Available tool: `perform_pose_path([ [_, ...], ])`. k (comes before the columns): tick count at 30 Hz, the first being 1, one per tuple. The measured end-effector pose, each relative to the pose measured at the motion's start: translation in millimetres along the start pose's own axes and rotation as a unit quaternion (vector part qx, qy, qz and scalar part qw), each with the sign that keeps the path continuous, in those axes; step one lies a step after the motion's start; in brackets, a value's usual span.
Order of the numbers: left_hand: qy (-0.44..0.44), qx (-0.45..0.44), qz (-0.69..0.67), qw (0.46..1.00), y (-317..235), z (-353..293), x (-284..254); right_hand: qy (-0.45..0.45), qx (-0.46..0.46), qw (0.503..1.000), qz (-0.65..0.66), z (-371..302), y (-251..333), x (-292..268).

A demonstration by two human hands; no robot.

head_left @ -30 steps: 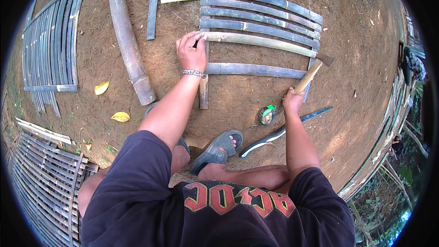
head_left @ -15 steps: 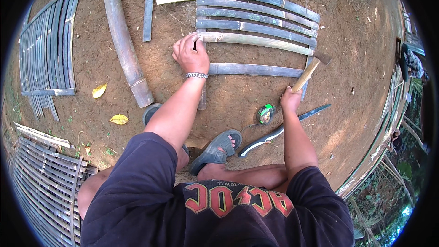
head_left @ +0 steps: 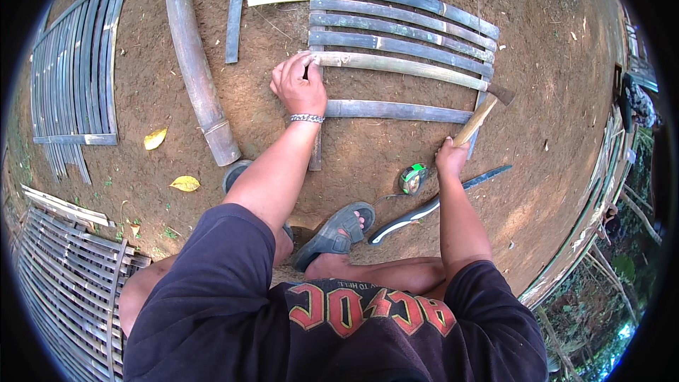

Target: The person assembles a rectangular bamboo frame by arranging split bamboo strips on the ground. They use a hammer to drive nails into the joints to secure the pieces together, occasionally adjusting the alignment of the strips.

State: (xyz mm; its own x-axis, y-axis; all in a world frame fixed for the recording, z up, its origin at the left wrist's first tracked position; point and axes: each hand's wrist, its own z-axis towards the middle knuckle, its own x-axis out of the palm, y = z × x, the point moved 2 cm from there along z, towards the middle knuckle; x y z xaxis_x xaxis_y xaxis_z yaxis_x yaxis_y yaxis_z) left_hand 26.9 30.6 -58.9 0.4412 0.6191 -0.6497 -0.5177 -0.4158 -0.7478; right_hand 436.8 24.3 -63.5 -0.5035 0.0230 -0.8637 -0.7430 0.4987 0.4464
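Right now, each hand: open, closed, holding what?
Left hand: closed on the pale bamboo slat, at its left end.
Right hand: closed, holding the wooden-handled tool.

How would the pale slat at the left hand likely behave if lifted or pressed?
The pale slat is probably light for its size, being narrow. It looks like split bamboo, so likely stiff but slightly springy. Its ends appear to lie over two crosspieces, so its middle might flex a little if pressed.
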Motion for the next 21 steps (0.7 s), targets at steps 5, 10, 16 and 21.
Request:
perform_pose_path([
  [5, 0.005, -0.005, 0.012, 1.0, 0.8, -0.1, 0.8, 0.011, 0.011, 1.0, -0.004, 1.0, -2.9, 0.6],
  [10, 0.002, 0.002, 0.009, 1.0, -2.5, -0.6, 1.3, 0.015, 0.043, 0.999, 0.008, 9.3, -19.2, 6.0],
  [16, 0.007, -0.002, 0.013, 1.0, -1.3, -0.2, 0.8, 0.016, 0.04, 0.999, -0.004, 8.5, -16.6, 5.7],
  [21, 0.001, 0.007, 0.019, 1.0, -1.0, -0.9, 1.2, 0.025, 0.05, 0.998, 0.004, 4.5, -10.8, 2.1],
])
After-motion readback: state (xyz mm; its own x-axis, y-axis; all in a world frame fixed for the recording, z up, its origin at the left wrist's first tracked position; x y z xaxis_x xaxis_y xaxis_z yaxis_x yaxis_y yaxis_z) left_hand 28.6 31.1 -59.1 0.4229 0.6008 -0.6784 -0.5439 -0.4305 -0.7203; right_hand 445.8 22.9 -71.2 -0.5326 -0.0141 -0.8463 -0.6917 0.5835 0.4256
